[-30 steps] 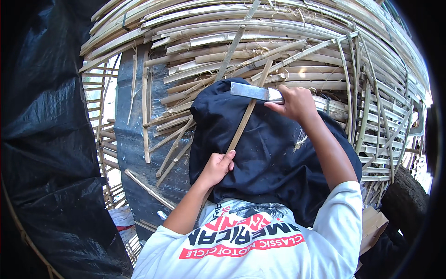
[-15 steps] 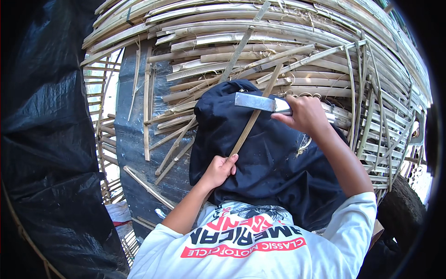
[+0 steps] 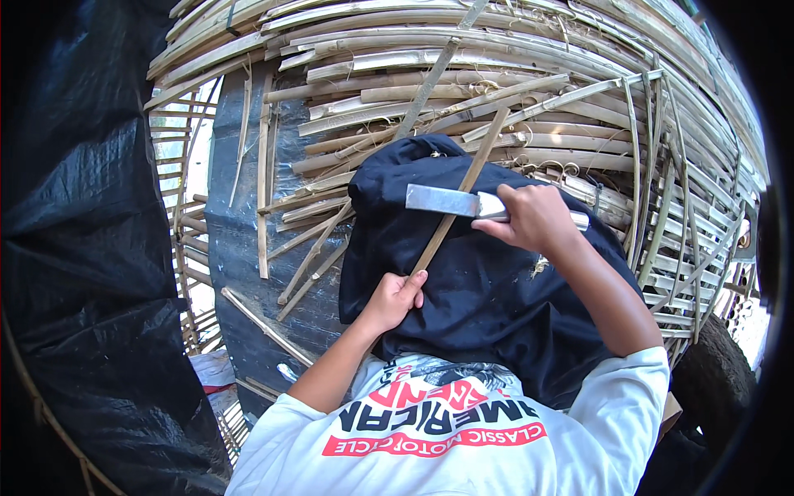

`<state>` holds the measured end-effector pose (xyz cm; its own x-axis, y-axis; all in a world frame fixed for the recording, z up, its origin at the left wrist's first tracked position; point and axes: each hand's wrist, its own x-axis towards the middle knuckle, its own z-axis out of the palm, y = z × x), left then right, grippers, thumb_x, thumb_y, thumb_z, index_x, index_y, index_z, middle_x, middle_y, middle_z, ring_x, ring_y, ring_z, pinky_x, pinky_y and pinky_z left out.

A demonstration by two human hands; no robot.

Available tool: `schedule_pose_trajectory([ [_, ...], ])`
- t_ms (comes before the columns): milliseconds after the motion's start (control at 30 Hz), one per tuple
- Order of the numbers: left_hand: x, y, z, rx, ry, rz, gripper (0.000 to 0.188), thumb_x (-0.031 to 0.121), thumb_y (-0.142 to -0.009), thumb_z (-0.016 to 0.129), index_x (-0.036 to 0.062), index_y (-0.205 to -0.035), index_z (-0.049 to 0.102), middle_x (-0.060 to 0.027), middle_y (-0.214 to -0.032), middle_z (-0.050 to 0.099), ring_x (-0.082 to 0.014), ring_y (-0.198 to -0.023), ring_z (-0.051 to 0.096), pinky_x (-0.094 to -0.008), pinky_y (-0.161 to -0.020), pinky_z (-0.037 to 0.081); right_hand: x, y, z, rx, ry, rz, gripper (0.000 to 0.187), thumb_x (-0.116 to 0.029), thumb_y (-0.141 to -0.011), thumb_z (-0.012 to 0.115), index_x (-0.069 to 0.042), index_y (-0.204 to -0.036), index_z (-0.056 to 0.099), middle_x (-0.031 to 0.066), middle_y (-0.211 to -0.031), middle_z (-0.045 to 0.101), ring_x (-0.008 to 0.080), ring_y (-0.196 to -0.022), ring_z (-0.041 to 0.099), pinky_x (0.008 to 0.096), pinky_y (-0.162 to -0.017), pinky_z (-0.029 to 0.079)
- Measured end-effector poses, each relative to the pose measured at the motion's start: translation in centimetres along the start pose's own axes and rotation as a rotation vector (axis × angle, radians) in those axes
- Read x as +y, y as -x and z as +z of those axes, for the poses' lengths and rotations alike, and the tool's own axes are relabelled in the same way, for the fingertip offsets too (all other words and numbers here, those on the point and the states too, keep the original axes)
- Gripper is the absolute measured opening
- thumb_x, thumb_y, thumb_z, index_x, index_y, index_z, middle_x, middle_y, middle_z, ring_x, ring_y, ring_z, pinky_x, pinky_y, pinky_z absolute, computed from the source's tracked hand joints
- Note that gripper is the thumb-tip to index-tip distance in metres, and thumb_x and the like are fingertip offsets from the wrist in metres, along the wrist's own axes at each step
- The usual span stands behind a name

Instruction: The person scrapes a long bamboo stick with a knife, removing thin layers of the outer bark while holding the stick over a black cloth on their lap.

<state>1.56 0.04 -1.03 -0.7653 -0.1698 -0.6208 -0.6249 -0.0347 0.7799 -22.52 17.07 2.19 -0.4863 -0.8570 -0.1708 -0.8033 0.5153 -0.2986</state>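
Note:
My left hand (image 3: 395, 301) is closed round the near end of a bamboo strip (image 3: 470, 183), thumb lying along it. The strip slants away to the upper right over the black cloth (image 3: 488, 289) on my lap. My right hand (image 3: 533, 218) grips the pale handle of a knife (image 3: 441, 201). Its broad, square-ended metal blade points left and crosses the strip about midway. Blade and strip appear to touch, the blade lying over it.
Split bamboo pieces (image 3: 463, 62) lie in a wide pile ahead. Several loose strips (image 3: 264, 331) rest on the dark sheet (image 3: 227, 260) at the left. A black tarpaulin (image 3: 87, 248) hangs at far left, and a bamboo lattice (image 3: 691, 248) stands at the right.
The knife and my right hand have shifted slightly toward me and to the left along the strip. My left hand keeps its hold, nearly unmoved.

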Motion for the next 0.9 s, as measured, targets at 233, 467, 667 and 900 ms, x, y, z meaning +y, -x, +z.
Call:
schedule_pose_trajectory([
  [233, 0.1, 0.2, 0.3, 0.026, -0.04, 0.0, 0.062, 0.048, -0.098, 0.049, 0.0009, -0.058, 0.058, 0.0041, -0.043, 0.038, -0.005, -0.041, 0.036, -0.0243, -0.043, 0.026, 1.8, -0.5, -0.7, 0.116, -0.058, 0.192, 0.066, -0.067, -0.082, 0.055, -0.001, -0.074, 0.062, 0.0193, -0.061, 0.062, 0.0378, -0.061, 0.065, 0.0454, -0.06, 0.052],
  [467, 0.8, 0.1, 0.2, -0.028, 0.05, -0.083, 0.06, 0.048, -0.097, 0.051, 0.0012, -0.061, 0.057, 0.0047, -0.043, 0.039, -0.0045, -0.037, 0.033, -0.0235, -0.039, 0.024, 4.1, 0.0, 1.0, 0.225, -0.112, 0.291, 0.065, -0.065, -0.082, 0.057, -0.001, -0.075, 0.061, 0.0191, -0.063, 0.063, 0.0393, -0.064, 0.065, 0.0471, -0.062, 0.052],
  [667, 0.8, 0.0, -0.4, -0.022, 0.02, -0.159, 0.06, 0.045, -0.098, 0.05, 0.0018, -0.057, 0.06, 0.0025, -0.045, 0.039, -0.0071, -0.045, 0.037, -0.0269, -0.047, 0.03, 2.0, 0.3, 1.6, 0.061, -0.046, 0.099, 0.064, -0.066, -0.08, 0.057, -0.003, -0.072, 0.061, 0.0194, -0.06, 0.061, 0.0385, -0.061, 0.064, 0.0471, -0.06, 0.051],
  [900, 0.2, 0.2, 0.1, 0.041, -0.022, -0.041, 0.061, 0.047, -0.097, 0.05, 0.0019, -0.057, 0.06, 0.0027, -0.045, 0.04, -0.007, -0.045, 0.038, -0.0261, -0.046, 0.03, 0.8, 0.3, 1.4, 0.07, -0.091, 0.104, 0.066, -0.067, -0.082, 0.055, -0.002, -0.073, 0.062, 0.0203, -0.059, 0.061, 0.039, -0.06, 0.064, 0.0482, -0.06, 0.051],
])
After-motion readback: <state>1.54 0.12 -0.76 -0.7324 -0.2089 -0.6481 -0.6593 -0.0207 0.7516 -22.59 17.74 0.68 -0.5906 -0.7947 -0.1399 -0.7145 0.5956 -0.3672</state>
